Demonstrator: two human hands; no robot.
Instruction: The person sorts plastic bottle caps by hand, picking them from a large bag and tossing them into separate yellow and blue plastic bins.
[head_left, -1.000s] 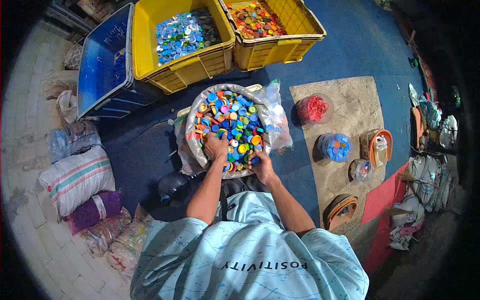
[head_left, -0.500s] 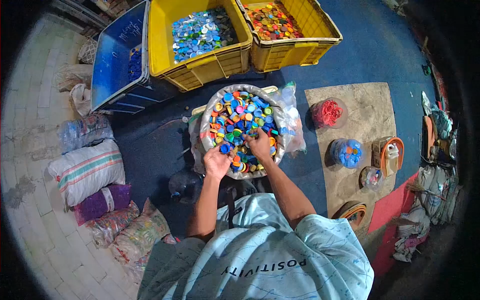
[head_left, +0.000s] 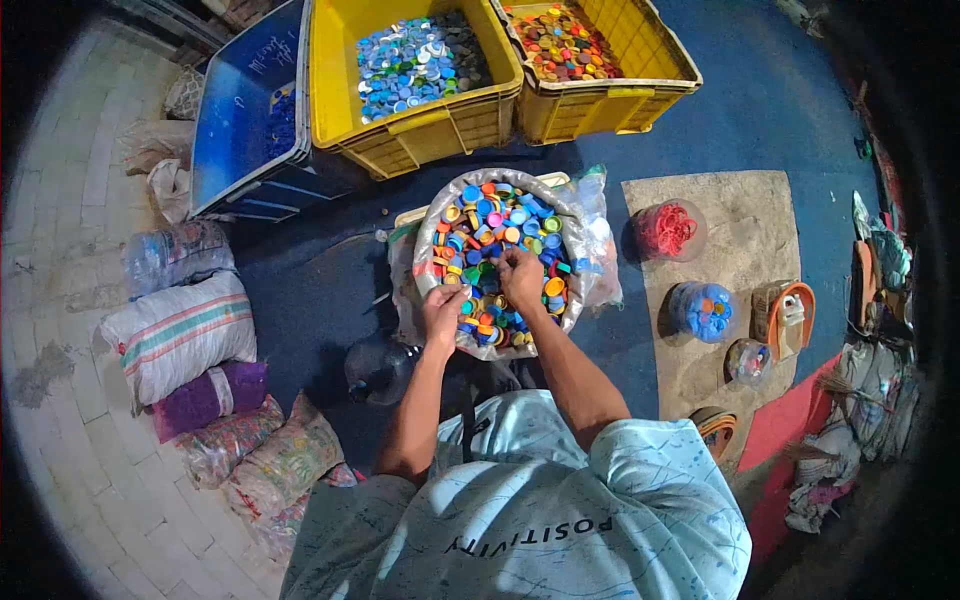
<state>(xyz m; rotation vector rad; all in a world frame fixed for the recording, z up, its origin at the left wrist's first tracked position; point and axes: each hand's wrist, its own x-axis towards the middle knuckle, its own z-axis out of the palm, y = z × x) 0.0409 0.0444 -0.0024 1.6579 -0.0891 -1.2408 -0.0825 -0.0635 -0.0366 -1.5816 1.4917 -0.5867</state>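
Observation:
In front of me stands a round sack with a rolled silvery rim [head_left: 577, 235], full of loose plastic bottle caps [head_left: 490, 222] in many colours. My left hand [head_left: 443, 314] is over the sack's near left side, its fingers drawn together; a small pale spot shows at the fingertips, too small to name. Over the middle of the caps is my right hand [head_left: 521, 281], fingers curled down and closed. Whatever its fingertips hold is hidden behind the hand.
Beyond the sack are a blue bin [head_left: 235, 120], a yellow crate [head_left: 420, 135] of blue and white caps, and another yellow crate [head_left: 610, 105] of red and orange caps. Jars of red [head_left: 664, 231] and blue pieces [head_left: 700, 311] stand right. Stuffed sacks [head_left: 185, 335] lie left.
The blue cap seen at my left fingers is no longer visible there, and that hand has turned and closed. My right hand stays over the caps, slightly shifted. The whole view has shifted slightly.

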